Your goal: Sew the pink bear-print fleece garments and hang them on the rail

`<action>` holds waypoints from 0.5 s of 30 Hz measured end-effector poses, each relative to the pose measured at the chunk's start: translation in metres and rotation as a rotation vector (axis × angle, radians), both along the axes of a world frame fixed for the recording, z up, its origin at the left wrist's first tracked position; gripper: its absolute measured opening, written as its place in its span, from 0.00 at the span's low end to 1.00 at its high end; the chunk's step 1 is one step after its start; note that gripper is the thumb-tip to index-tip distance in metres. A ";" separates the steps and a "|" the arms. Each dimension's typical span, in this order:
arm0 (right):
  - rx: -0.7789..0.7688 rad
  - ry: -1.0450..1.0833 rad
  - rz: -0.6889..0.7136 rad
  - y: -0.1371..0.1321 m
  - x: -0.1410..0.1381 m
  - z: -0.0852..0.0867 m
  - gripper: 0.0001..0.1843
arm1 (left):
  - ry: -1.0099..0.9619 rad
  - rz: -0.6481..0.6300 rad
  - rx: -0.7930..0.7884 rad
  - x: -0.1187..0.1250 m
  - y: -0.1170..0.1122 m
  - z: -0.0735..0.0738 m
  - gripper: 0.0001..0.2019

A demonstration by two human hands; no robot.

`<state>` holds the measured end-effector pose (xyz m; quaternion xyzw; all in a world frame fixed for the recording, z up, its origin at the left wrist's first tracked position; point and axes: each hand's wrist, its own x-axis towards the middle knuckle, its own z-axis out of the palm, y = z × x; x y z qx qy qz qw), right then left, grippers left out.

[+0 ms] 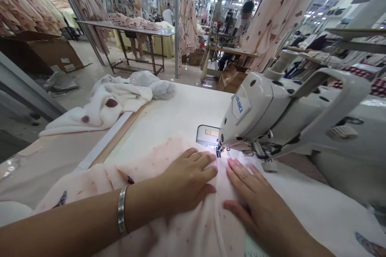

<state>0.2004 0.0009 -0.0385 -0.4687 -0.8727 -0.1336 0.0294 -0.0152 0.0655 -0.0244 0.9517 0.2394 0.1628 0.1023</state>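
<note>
Apparently guiding pink fabric (183,231) under the presser foot (218,151), with left hand (191,176) and right hand (253,194) resting flat and unclenched, likely needing steady, straight feeding next.

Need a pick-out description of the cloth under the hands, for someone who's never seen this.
Find the big white sewing machine on the right, then its lit metal foot. The pale pink cloth spreads from there toward the viewer, under the left hand and right hand. Unlike the bunched white cloth farther left, it is pink, with both hands on it.
</note>
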 end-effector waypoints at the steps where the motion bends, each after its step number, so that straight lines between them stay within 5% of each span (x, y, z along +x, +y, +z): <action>1: -0.008 -0.011 -0.004 0.001 0.004 -0.002 0.31 | 0.000 0.001 0.002 0.000 0.000 0.000 0.12; 10: -0.209 0.047 -0.063 0.024 0.020 0.004 0.33 | -0.031 0.037 0.082 0.008 0.014 -0.005 0.13; 15: -0.212 0.082 -0.084 0.034 0.026 0.003 0.30 | -0.046 0.113 0.039 0.013 0.025 -0.013 0.24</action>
